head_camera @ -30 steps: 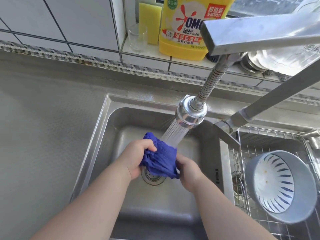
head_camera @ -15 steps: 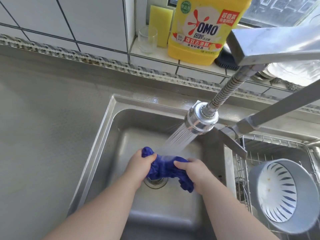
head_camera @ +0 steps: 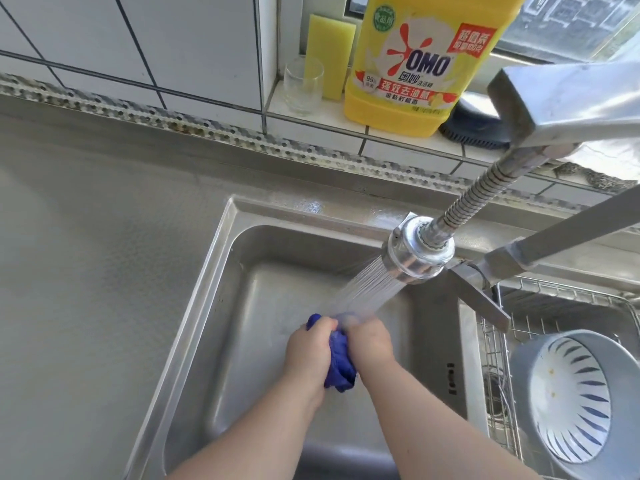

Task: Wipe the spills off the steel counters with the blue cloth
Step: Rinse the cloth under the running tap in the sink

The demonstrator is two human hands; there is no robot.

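The blue cloth [head_camera: 340, 362] is bunched into a tight wad between my two hands, low over the steel sink basin [head_camera: 221, 292]. My left hand [head_camera: 310, 351] grips its left side and my right hand [head_camera: 370, 344] presses against its right side. Only a strip of cloth shows between the palms, plus a tip above my left thumb. Water sprays from the faucet head [head_camera: 417, 252] down onto my hands and the cloth. The steel counter [head_camera: 97, 258] stretches to the left of the sink.
A wire rack [head_camera: 498, 341] in the right basin holds a grey bowl [head_camera: 571, 403] with blue stripes. On the tiled ledge behind stand a glass [head_camera: 303, 85], a yellow sponge [head_camera: 330, 55], a yellow detergent bottle [head_camera: 420, 60] and a dark brush [head_camera: 474, 128].
My hands have come together and squeezed the cloth into a narrow wad; half a second ago it was spread wider between them. The view has shifted closer to the ledge.
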